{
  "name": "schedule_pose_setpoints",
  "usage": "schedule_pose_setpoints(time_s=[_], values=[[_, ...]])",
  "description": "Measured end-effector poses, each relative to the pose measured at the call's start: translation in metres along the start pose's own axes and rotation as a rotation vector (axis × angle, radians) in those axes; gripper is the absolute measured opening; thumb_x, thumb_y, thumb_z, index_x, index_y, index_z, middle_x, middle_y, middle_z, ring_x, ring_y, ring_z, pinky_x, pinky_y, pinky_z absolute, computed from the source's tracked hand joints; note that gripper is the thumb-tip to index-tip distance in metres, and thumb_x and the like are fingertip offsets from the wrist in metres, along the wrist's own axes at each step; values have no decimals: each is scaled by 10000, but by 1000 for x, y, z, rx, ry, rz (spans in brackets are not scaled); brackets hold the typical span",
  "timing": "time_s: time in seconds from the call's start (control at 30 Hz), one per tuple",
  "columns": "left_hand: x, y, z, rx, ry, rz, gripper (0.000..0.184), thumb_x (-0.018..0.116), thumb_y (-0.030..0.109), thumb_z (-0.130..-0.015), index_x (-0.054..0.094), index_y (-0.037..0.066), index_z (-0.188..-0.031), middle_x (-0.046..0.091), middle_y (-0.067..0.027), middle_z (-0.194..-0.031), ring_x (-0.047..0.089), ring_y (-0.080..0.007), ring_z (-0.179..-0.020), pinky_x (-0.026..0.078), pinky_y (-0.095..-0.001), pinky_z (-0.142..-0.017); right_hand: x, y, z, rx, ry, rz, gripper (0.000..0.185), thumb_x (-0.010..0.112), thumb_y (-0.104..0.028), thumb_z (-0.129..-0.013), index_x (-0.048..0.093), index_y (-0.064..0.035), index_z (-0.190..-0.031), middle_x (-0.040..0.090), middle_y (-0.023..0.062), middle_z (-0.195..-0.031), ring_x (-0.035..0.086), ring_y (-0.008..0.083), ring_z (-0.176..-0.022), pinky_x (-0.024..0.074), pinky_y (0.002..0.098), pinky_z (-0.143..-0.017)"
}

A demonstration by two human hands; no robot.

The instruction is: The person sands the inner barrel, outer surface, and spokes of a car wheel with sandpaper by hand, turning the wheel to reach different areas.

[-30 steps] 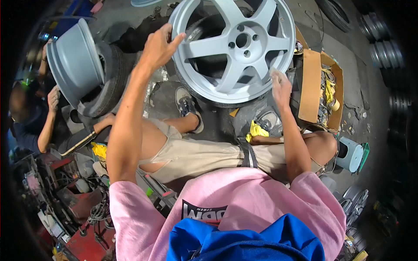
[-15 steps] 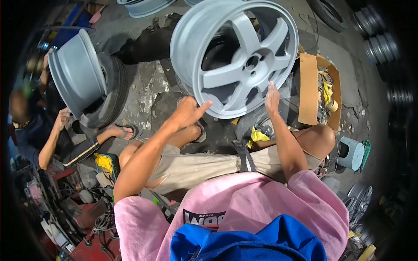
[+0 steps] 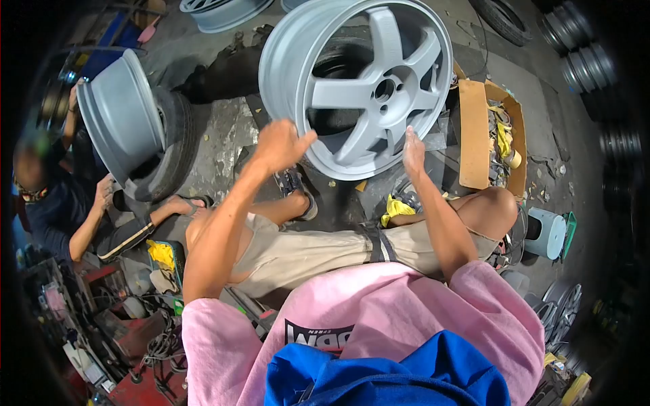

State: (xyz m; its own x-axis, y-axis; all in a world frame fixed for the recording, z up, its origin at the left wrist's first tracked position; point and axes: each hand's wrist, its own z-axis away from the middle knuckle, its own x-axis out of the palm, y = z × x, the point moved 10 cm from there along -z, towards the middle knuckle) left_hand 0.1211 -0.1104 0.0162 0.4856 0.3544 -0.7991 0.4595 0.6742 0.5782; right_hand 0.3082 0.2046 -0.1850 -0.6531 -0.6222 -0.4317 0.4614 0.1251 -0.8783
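Observation:
A large grey multi-spoke wheel rim stands tilted in front of me, its spoked face toward me. My left hand is closed at its lower left edge, fingers curled and thumb pointing toward the front lip. At the lower right lip, my right hand is closed on the edge, its fingertips pale with dust. The hidden parts of both hands lie behind or against the metal.
On the left, a co-worker's hand is at another grey rim leaning on a tire. An open cardboard box holds loose items at right. A light blue container and tools lie nearby.
The wheel rim has turned clockwise and shifted slightly up and left in view. My left hand has moved up along its edge; my right hand has moved slightly left.

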Motion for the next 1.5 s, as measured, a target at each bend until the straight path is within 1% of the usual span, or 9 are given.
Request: schedule_pose_setpoints(time_s=[0.4, 0.5, 0.57, 0.77, 1.03, 1.13, 1.27, 1.33, 1.5], values=[[-125, 119, -96, 220, 459, -301, 542, 699, 507, -895, 686, -21, -774, 670, -191, -753, 668, -349, -739, 512, -444, -687, 78, -49, 96, 236, -459, -744, 553, 413, -452, -1116, 634, 19, -1304, 714, 129, -1214, 692, 220, -1072, 547, 385, -937], [-131, 124, -94, 191, 470, -232, 481, 765, 437, -824, 667, -28, -744, 677, -256, -821, 669, -429, -802, 519, -490, -696, 31, -60, 87, 23, -458, -90, 420, 479, -351, -1107, 667, -10, -1266, 721, 129, -1178, 698, 269, -1056, 558, 380, -901], [-137, 139, -81, 320, 556, -206, 481, 774, 437, -818, 645, -18, -727, 664, -239, -799, 666, -419, -801, 517, -490, -705, -10, -91, 83, -511, -197, 403, 246, 579, -154, -1044, 725, -30, -1200, 711, 169, -1122, 666, 369, -1019, 550, 396, -880], [-131, 141, -81, 418, 627, -187, 334, 778, 358, -855, 674, 57, -956, 685, -145, -930, 673, -369, -898, 525, -465, -782, 6, -67, 101, -888, -249, 673, 431, 664, -19, -857, 701, -89, -1281, 674, 137, -1104, 621, 374, -1035, 516, 437, -938], [-136, 134, -86, 421, 611, -168, 369, 769, 393, -858, 702, 66, -1017, 713, -143, -981, 681, -343, -940, 525, -449, -826, 65, -93, 155, -822, -367, 447, 334, 631, -58, -853, 735, -71, -1170, 710, 116, -1083, 655, 320, -1086, 501, 476, -1028], [-142, 134, -81, 372, 625, -173, 372, 758, 399, -867, 714, 72, -1040, 713, -146, -999, 680, -347, -958, 524, -449, -833, 41, -57, 132, -1085, -268, 623, 367, 635, -57, -839, 722, -71, -1195, 710, 113, -1105, 661, 304, -1105, 516, 440, -1022], [-142, 117, -98, 382, 683, -184, 376, 736, 399, -889, 734, 68, -1066, 730, -168, -997, 684, -387, -960, 527, -465, -829, 7, -48, 85, -836, -313, 879, 387, 636, -57, -838, 727, -109, -1211, 718, 108, -1163, 658, 299, -1137, 502, 433, -1062], [-140, 106, -109, 315, 651, -102, 362, 700, 383, -924, 746, 55, -1068, 737, -202, -974, 685, -424, -950, 528, -487, -819, 31, -71, 120, -1151, -244, 808, 372, 641, -65, -843, 735, -105, -1200, 718, 93, -1118, 659, 294, -1098, 510, 433, -1032], [-137, 101, -114, 354, 606, -34, 350, 657, 367, -959, 746, 42, -1056, 725, -237, -947, 678, -454, -938, 521, -503, -797, 71, -90, 140, -955, -326, 578, 357, 656, -73, -852, 748, -108, -1196, 732, 91, -1158, 662, 285, -1131, 486, 434, -1082]])
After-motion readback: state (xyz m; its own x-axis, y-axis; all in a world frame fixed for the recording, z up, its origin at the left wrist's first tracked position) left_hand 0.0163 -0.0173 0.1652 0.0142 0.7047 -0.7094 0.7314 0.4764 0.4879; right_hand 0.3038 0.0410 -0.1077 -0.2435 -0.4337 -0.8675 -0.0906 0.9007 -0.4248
